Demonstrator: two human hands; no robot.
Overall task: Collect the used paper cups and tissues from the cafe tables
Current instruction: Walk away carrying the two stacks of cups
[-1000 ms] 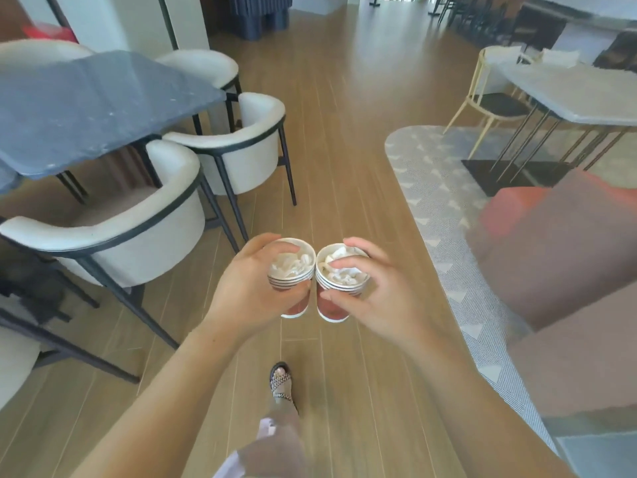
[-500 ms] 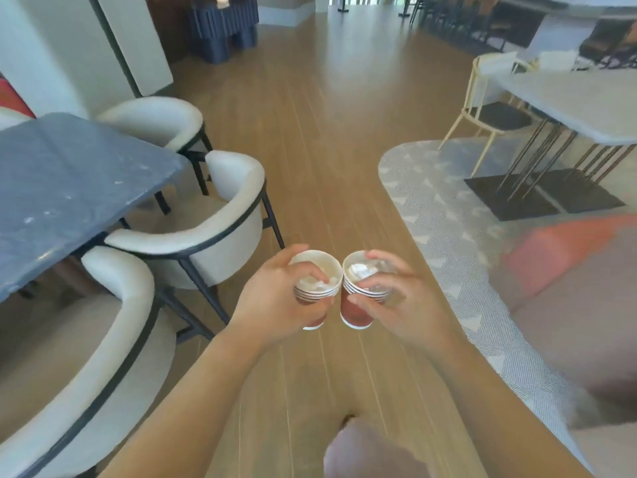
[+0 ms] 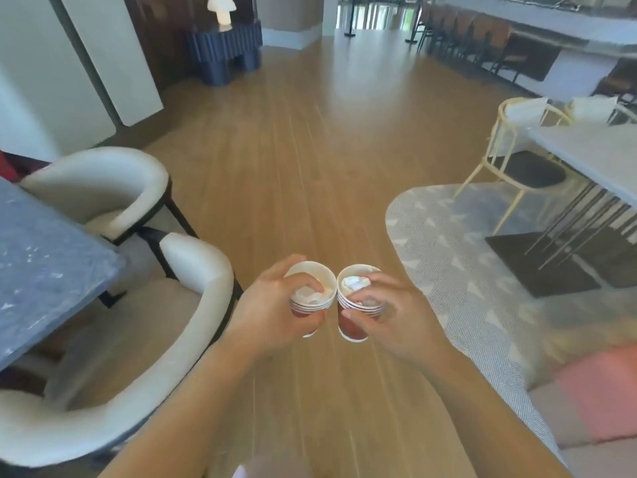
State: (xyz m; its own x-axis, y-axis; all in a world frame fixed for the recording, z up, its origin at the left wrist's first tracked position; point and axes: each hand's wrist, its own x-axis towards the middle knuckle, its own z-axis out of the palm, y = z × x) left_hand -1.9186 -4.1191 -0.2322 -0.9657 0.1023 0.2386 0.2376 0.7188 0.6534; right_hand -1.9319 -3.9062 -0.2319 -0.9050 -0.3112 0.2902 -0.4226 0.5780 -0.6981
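The left hand [image 3: 275,312] is curled round a nested stack of paper cups [image 3: 307,306], thumb laid across the mouth over the crumpled tissue [image 3: 312,295] stuffed inside. Just beside it, the right hand [image 3: 396,315] grips a second stack of cups [image 3: 351,326] in the same way, fingers reaching over the rim onto its own white tissue [image 3: 353,282]. The two stacks are upright, red-sided with striped rims, and their rims touch, as they did a second ago. Both are carried in the air above the wooden floor [image 3: 310,150].

What has changed is everything around the hold. The sandalled foot seen below the hands a second ago is gone from view. The nearest white armchair [image 3: 193,270], then ahead and to the left of the cups, now sits directly to their left. A second armchair [image 3: 103,188] stands beyond it, and the dark stone table [image 3: 41,270] has slid to the far left edge. Right of the hands the grey patterned rug [image 3: 448,253] curves in. Past it are a pale table [image 3: 593,153] and a yellow-framed chair [image 3: 510,146]. A blurred pink cushion [image 3: 603,391] lies to the lower right. Far ahead, newly in sight, a dark blue console [image 3: 224,53] carries a mushroom-shaped lamp [image 3: 222,10].
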